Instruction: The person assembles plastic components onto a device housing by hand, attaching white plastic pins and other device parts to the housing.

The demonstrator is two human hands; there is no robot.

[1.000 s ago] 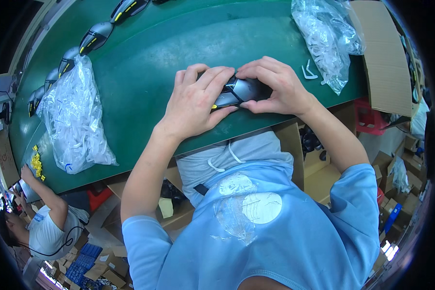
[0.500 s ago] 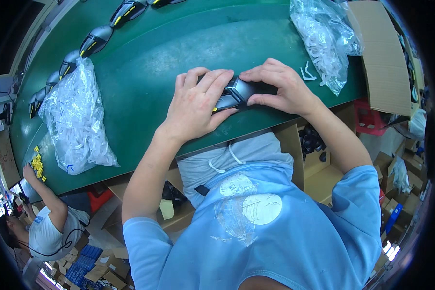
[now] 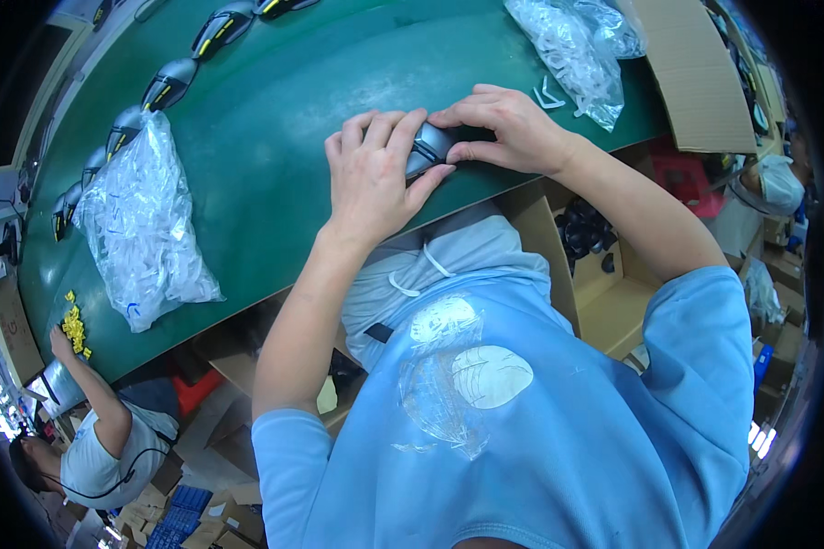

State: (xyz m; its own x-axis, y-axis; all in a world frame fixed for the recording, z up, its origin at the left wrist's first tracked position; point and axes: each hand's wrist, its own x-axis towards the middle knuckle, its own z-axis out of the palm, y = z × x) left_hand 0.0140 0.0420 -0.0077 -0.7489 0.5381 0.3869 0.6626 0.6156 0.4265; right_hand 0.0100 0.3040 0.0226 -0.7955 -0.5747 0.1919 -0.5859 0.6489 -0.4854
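Note:
A grey and black computer mouse (image 3: 433,145) is held just above or on the green table (image 3: 311,119), near its front edge. My left hand (image 3: 374,169) wraps over the mouse's left side, with the thumb along the near edge, and hides much of it. At the right end my right hand (image 3: 513,130) pinches it between thumb and fingers. Two white plastic L-shaped pieces (image 3: 547,93) lie beyond my right hand, beside a clear bag of white plastic parts (image 3: 572,55).
Several similar mice with yellow accents (image 3: 169,84) line the far left. A large clear bag (image 3: 142,229) lies left; a cardboard box (image 3: 700,82) stands right. Below the edge, another box holds black parts (image 3: 584,229). A co-worker's hand (image 3: 61,344) touches small yellow pieces (image 3: 75,328).
The whole view has shifted a little. Both hands still hold the mouse, which looks turned; its yellow accent, visible before, is now out of sight.

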